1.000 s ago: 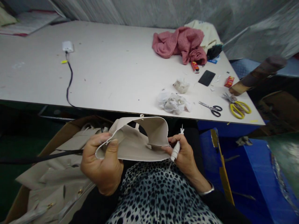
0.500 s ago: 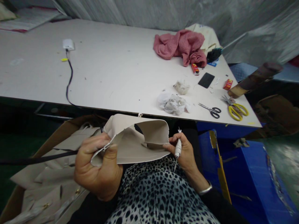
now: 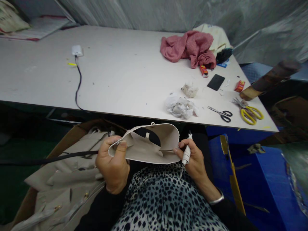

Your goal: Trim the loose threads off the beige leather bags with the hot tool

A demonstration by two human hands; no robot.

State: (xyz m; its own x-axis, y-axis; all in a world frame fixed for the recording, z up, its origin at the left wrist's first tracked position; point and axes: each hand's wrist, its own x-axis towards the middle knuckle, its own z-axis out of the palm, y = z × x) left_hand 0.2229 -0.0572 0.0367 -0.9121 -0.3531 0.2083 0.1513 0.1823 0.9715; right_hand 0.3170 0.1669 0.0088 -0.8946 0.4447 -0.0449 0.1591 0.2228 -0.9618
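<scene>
A beige handbag (image 3: 141, 150) is held over my lap, its mouth facing me and its inside showing. My left hand (image 3: 114, 163) pinches the bag's left rim between thumb and fingers. At the right rim, my right hand (image 3: 193, 160) grips the bag's edge with its thumb and fingertips. That same hand also keeps a slim tool with a white wrapped handle (image 3: 186, 155) in its palm, with a thin metal shaft pointing down towards me. A dark oval opening and a small light tab show on the bag's far inner side.
On the table (image 3: 115, 77) lie black-handled scissors (image 3: 222, 114), yellow-handled scissors (image 3: 250, 112), crumpled plastic (image 3: 180, 107), a pink cloth (image 3: 187, 48) and a corded white device (image 3: 77, 50). A carton of beige bags (image 3: 60, 179) stands left, blue boxes (image 3: 260, 173) right.
The bag has tipped so more of its inside shows, and its left side has come in to the right with my left hand. My right hand keeps its grip.
</scene>
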